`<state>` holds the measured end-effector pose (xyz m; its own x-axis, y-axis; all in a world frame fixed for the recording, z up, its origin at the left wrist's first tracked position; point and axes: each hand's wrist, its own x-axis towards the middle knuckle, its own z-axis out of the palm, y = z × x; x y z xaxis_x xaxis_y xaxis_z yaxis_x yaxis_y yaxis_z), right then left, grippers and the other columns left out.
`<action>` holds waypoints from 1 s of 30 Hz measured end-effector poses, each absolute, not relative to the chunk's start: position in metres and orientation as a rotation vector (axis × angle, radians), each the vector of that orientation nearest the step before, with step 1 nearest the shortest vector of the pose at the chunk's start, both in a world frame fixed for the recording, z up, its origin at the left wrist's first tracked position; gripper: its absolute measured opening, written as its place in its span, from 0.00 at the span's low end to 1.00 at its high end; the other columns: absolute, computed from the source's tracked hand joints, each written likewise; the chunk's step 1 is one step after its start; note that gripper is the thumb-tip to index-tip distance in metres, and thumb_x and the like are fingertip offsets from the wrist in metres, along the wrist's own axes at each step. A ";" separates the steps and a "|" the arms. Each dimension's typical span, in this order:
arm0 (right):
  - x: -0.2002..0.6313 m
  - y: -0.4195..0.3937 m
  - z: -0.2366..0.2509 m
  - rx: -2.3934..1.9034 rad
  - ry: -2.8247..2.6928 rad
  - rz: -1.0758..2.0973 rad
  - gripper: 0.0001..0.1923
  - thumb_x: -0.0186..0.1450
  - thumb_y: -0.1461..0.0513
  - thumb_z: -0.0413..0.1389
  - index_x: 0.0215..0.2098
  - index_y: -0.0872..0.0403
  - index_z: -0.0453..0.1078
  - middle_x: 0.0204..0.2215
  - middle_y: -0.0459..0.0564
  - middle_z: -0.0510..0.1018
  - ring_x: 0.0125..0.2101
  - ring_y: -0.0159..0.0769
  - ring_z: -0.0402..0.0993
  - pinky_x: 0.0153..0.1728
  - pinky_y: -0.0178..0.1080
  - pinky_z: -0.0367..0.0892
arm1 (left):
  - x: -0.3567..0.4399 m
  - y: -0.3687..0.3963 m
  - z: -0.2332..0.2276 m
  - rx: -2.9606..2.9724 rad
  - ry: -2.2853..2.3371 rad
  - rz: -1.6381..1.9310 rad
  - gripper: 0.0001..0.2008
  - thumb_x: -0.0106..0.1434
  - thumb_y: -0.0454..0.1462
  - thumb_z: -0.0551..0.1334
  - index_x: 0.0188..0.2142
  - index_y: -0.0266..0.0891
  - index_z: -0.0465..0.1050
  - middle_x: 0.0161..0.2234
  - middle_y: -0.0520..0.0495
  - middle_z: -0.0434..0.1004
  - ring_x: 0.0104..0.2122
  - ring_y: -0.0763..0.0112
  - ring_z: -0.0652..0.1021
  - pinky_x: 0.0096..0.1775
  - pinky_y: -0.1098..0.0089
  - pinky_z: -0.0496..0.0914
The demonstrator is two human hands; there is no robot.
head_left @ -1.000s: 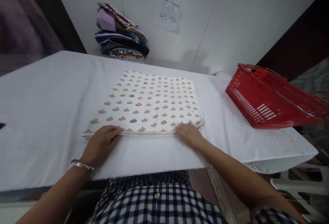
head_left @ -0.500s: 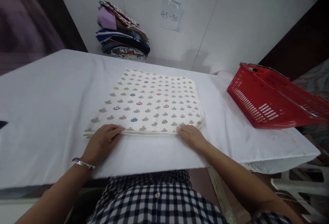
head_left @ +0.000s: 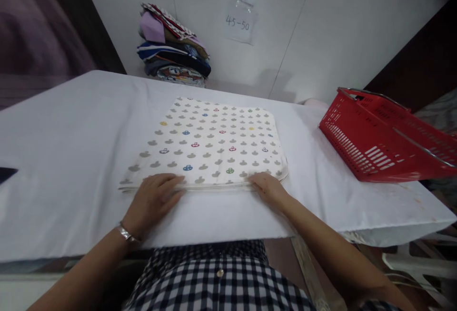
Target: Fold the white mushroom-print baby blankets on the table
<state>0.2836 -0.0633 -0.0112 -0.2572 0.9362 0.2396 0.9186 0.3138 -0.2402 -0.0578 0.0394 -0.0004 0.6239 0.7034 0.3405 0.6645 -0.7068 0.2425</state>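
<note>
A folded cream cloth (head_left: 210, 142) printed with small grey and coloured shapes lies flat on the white table (head_left: 71, 140). My left hand (head_left: 152, 201) rests palm down at the cloth's near edge, left of its middle, with the fingertips on the fabric. My right hand (head_left: 269, 189) sits at the near edge toward the right corner, its fingers pressed onto or tucked at the cloth's layered edge. A silver bracelet is on my left wrist.
A stack of folded coloured fabrics (head_left: 173, 47) stands at the back against the white wall. A red plastic basket (head_left: 382, 135) sits tilted at the table's right end. Paper notes (head_left: 241, 9) hang on the wall. A white plastic chair (head_left: 421, 263) is at the lower right.
My left hand has slid a little to the right along the cloth's near edge. The right hand stays in about the same place. The view has shifted slightly.
</note>
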 end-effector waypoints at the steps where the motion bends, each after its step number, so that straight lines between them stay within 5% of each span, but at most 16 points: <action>1: 0.284 -0.063 -0.011 -1.668 -2.244 0.097 0.12 0.65 0.64 0.46 0.46 0.52 0.66 0.37 0.50 0.75 0.38 0.36 0.68 0.36 0.38 0.64 | -0.049 0.037 0.001 2.757 1.108 0.668 0.15 0.59 0.43 0.55 0.44 0.42 0.71 0.41 0.44 0.73 0.42 0.62 0.72 0.45 0.61 0.64; 10: 0.283 -0.063 -0.009 -1.685 -2.229 0.146 0.08 0.65 0.64 0.46 0.41 0.53 0.65 0.35 0.50 0.74 0.36 0.36 0.68 0.36 0.38 0.64 | 0.035 0.027 -0.001 2.835 0.728 0.557 0.09 0.63 0.37 0.52 0.35 0.41 0.72 0.36 0.46 0.72 0.38 0.66 0.70 0.40 0.62 0.64; 30: 0.282 -0.076 -0.014 -1.514 -2.320 -0.274 0.10 0.64 0.68 0.47 0.39 0.55 0.68 0.37 0.51 0.74 0.36 0.37 0.66 0.36 0.39 0.64 | 0.040 0.026 -0.006 2.912 0.626 0.450 0.12 0.64 0.35 0.49 0.35 0.39 0.71 0.32 0.47 0.70 0.33 0.69 0.68 0.36 0.66 0.62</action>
<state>0.2823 -0.0761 -0.0140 -0.3637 0.8433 0.3957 0.9123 0.4083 -0.0316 0.0403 0.0257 -0.0057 0.8696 0.4191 0.2611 0.3805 -0.9058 0.1864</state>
